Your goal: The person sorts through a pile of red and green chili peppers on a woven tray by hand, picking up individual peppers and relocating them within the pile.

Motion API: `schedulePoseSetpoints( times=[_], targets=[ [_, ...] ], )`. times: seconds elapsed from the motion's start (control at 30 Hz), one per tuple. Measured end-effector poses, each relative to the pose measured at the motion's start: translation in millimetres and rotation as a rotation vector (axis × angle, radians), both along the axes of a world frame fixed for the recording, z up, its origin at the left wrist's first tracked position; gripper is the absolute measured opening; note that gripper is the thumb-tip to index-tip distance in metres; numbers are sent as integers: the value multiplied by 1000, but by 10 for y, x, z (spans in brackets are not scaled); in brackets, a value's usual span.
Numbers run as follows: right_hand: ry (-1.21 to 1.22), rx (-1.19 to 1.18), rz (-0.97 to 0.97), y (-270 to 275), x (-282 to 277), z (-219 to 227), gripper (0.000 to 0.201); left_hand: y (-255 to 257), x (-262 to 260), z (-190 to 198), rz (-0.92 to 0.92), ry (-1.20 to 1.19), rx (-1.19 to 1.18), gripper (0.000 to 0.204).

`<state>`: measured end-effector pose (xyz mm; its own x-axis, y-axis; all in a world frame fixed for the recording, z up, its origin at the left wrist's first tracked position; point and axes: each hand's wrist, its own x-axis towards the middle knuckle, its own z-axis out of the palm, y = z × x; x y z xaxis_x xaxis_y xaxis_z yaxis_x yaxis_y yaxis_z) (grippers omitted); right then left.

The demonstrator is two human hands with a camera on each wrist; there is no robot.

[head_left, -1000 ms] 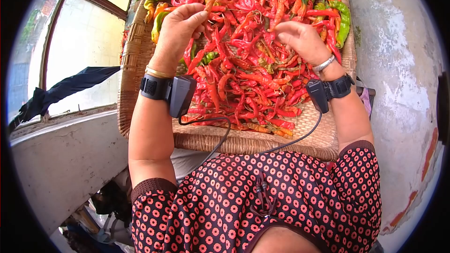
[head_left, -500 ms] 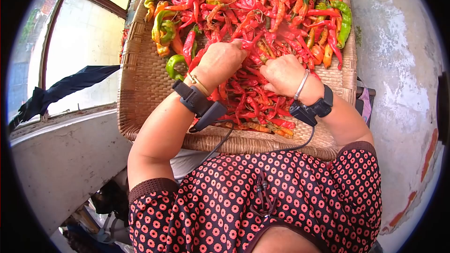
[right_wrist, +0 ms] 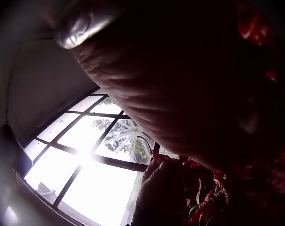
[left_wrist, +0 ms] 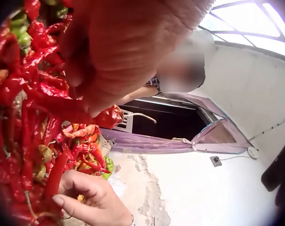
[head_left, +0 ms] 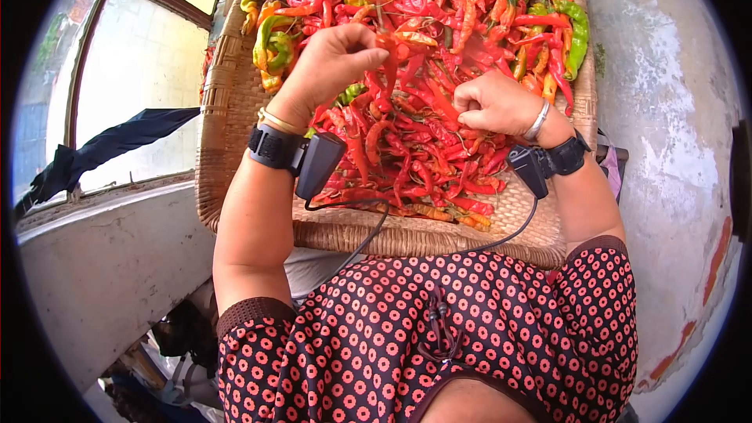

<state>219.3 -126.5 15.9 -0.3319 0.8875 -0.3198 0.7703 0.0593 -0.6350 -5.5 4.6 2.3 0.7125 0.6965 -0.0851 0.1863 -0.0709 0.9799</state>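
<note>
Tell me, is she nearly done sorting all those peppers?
Not nearly. Some green peppers already lie apart at the basket's left edge, others at the right. The left hand pinches a red pepper lifted from the heap; the right hand grips more in the pile. A big mixed heap of red peppers is left.

Daylight pours in through the window (head_left: 133,70), so the head view is bright and evenly lit, colours punchy, shadows soft. Heavy fisheye there: a black ring rounds off the corners and the window frame bends. In the left wrist view the left hand (left_wrist: 128,47) sits too close to the lens, blurry and reddish, with a smeared patch just right of it. The right wrist view is badly backlit: the window (right_wrist: 100,155) blows out white while the right hand (right_wrist: 180,84) goes near-black.
</note>
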Motion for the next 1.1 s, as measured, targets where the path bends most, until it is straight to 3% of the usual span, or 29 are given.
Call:
schedulePoseSetpoints(
  times=[0.03, 0.07, 0.13, 0.23, 0.3, 0.33, 0.4, 0.43, 0.47, 0.53, 0.6, 0.73, 0.83, 0.9, 0.93, 1.0, 1.03, 1.1],
  targets=[
    [147, -128, -58, 9, 42, -16, 11, 47, -33, 61, 15, -59, -91, 10],
    [147, -127, -60, 5, 56, -9, 11, 81, -64, 117, 31, -118, -182, 10],
    [379, -340, -227, 2, 79, 16, 10, 115, -102, 126, 45, -230, -192, 11],
    [421, -361, -220, 20, 100, 13, 9, 133, -137, 179, 19, -233, -204, 9],
    [439, -377, -227, 27, 99, 2, 9, 162, -101, 133, 288, -436, -288, 11],
    [452, -364, -253, 28, 102, -33, 9, 163, -92, 96, 288, -436, -287, 11],
    [463, -350, -277, 42, 104, -74, 9, 151, -79, 15, 451, -176, -206, 23],
    [512, -327, -316, 54, 105, -86, 10, 96, -45, 4, 386, 16, -77, 29],
    [560, -304, -357, 61, 108, -105, 10, 63, -6, -96, 248, 58, -11, 24],
    [563, -300, -372, 76, 126, -145, 11, -95, 68, -155, 43, 277, 473, 24],
    [535, -260, -430, 83, 139, -165, 10, -259, 143, -59, -150, 593, 678, 28],
    [609, 21, -701, 115, 186, -175, 19, -302, 136, -199, -167, 647, 779, 26],
    [461, 148, -729, 124, 281, -317, 23, -161, 92, -133, -175, 593, 580, 21],
    [208, 333, -473, 116, 249, -358, 25, -86, 21, -26, -137, 480, 356, 20],
    [144, 251, -441, 90, 201, -334, 25, -33, -12, -3, -114, 437, 357, 19],
    [-35, 271, -285, 55, 61, -248, 23, 82, -89, 30, -34, 246, 26, 17],
    [-157, 193, -212, 46, -5, -161, 20, 99, -125, 161, 31, 158, -28, 16],
    [-232, 263, -131, -1, -26, -266, 19, 127, -154, 267, 191, -99, -111, 18]
  ],
)
